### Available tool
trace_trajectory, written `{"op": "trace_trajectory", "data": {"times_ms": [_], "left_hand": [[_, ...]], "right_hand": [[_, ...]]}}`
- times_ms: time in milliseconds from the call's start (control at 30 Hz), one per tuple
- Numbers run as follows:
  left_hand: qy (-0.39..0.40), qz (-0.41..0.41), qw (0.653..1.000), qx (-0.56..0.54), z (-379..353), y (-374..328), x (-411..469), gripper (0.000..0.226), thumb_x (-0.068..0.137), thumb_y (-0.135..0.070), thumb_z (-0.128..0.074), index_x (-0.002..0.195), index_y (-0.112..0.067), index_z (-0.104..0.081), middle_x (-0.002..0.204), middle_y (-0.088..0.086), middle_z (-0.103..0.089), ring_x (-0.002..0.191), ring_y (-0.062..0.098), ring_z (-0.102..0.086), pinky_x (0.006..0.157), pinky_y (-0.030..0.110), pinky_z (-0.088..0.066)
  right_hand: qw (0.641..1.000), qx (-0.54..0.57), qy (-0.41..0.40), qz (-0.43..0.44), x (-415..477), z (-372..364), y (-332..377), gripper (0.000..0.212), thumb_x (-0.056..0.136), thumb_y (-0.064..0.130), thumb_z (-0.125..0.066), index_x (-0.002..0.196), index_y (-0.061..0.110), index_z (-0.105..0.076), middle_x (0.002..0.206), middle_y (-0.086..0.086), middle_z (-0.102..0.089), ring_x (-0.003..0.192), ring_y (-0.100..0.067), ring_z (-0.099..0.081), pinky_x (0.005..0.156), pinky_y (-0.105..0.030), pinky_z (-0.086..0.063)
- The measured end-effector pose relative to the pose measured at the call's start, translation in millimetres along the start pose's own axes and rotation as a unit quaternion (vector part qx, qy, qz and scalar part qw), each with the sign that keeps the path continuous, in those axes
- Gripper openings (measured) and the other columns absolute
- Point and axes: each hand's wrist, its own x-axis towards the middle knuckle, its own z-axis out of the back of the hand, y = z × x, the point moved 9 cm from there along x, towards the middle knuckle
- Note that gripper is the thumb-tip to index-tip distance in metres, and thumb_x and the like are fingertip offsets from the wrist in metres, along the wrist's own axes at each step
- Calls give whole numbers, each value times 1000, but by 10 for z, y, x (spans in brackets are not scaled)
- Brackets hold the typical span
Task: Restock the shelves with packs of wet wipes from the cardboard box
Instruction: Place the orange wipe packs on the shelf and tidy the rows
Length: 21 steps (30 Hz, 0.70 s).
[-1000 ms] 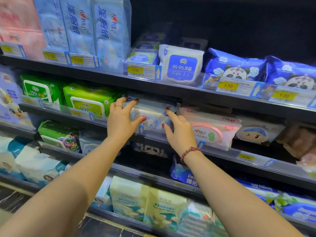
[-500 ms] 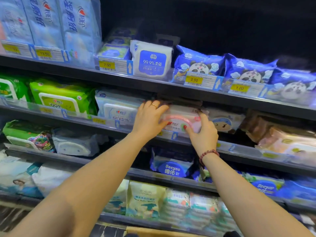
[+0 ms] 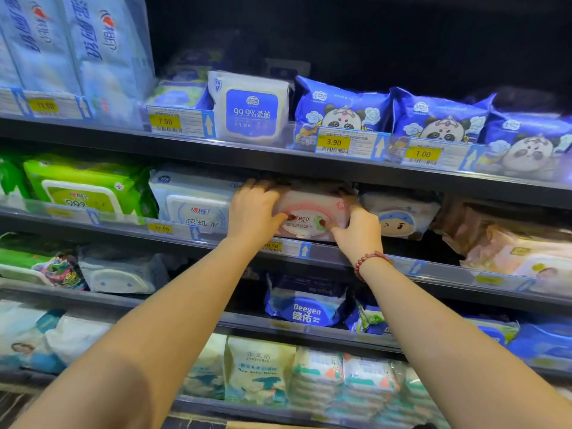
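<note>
Both hands hold a pink wipes pack [image 3: 312, 205] on the second shelf [image 3: 328, 254].
The left hand [image 3: 253, 209] curls over its upper left corner, thumb on the front. The right hand [image 3: 359, 230] grips the right end, fingers seemingly wrapped behind in shadow. The pack sits between a white pack [image 3: 192, 202] and a cartoon-face pack [image 3: 399, 215].

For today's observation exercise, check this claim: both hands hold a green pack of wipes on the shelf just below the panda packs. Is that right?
Not quite: the head view shows a pink pack, not a green one. The left hand and right hand do hold it on the shelf just below the panda packs. The green pack lies further left, untouched.
</note>
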Motion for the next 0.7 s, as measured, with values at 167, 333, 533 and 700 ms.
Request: {"op": "trace_trajectory", "data": {"times_ms": [167, 333, 533, 700], "left_hand": [[34, 11, 998, 47, -22, 0, 69, 29, 85, -32, -65, 96, -6, -69, 112, 9, -65, 106, 29, -53, 84, 36, -41], [51, 3, 994, 95, -179, -3, 189, 39, 89, -44, -59, 108, -11, -67, 107, 7, -65, 102, 28, -57, 75, 31, -41], [74, -6, 986, 151, -298, -12, 296, 39, 93, -48, -52, 128, -31, -54, 122, 3, -60, 111, 27, -55, 80, 31, -39], [100, 16, 980, 171, -355, 9, 308, 37, 93, -44, -53, 127, -30, -54, 116, 4, -61, 106, 26, -57, 76, 32, -39]], "right_hand": [[1000, 8, -24, 7, 2, -21, -8, 35, 85, 27, -71, 111, 5, -62, 105, -16, -66, 99, -33, -63, 76, -29, -46], [1000, -21, -5, 15, 191, 7, -22, 47, 86, 31, -70, 124, 8, -57, 115, -16, -64, 105, -34, -60, 81, -29, -45], [986, -147, 81, -4, 440, -133, -27, 56, 91, 41, -61, 138, 17, -43, 129, -14, -57, 116, -33, -55, 92, -33, -46], [982, -164, 95, -5, 459, -173, -29, 49, 93, 42, -57, 131, 12, -48, 126, -14, -59, 112, -32, -58, 89, -35, -47]]}}
